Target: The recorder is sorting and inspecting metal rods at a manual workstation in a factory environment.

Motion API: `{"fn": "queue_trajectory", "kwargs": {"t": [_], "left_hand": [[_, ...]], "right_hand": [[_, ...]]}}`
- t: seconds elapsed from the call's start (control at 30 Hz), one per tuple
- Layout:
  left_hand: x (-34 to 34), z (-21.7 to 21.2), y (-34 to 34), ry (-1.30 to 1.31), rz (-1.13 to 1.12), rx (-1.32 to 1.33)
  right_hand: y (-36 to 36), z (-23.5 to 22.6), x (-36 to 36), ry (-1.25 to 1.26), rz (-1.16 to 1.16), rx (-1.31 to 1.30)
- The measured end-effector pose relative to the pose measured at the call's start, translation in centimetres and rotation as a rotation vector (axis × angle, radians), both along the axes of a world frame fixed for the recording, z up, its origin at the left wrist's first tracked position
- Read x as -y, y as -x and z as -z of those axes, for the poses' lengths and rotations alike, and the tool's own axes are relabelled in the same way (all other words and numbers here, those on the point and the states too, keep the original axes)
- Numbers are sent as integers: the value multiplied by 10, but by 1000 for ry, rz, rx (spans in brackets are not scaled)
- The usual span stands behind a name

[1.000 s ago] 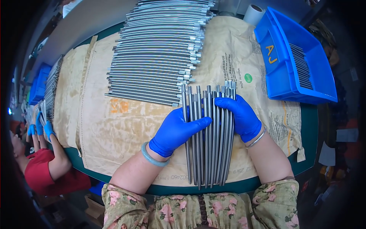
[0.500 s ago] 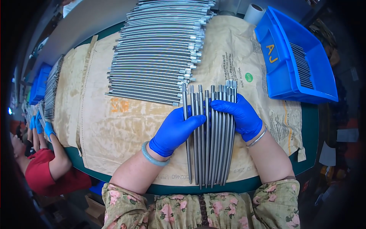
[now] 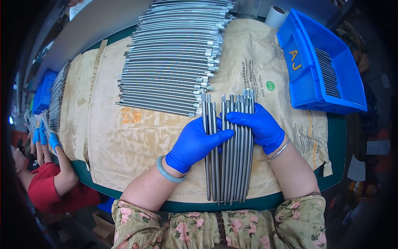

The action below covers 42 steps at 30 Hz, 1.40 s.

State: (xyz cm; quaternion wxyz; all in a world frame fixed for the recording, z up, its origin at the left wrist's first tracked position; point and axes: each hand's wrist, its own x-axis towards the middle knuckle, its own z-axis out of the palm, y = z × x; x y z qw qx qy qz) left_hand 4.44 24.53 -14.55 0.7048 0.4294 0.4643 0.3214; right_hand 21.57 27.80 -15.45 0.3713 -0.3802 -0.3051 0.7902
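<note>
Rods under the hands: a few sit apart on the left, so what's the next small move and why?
Probably nudge the left hand rightward to close the gap. A few rods sit slightly apart from the main bunch under the right hand, and the top ends look uneven, so squaring them against the paper sheet would follow.

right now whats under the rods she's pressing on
Brown paper sacking lies under the rods, over a green table. Both gloved hands, left hand and right hand, hide the rods' middles.
</note>
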Motion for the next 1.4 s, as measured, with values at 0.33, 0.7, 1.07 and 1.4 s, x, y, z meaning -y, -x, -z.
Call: {"fn": "queue_trajectory", "kwargs": {"t": [0.33,0.7,1.07,1.4], "left_hand": [[-1,5,1,54,-30,219],[-5,16,-2,-99,-18,67],[-5,14,-9,23,4,168],[-10,17,-22,-42,36,-4]], "right_hand": [[-4,-3,1,40,-18,-5],[-2,5,-1,-27,28,78],[-5,20,-8,79,182,-145],[-20,21,-17,19,68,-170]]}}
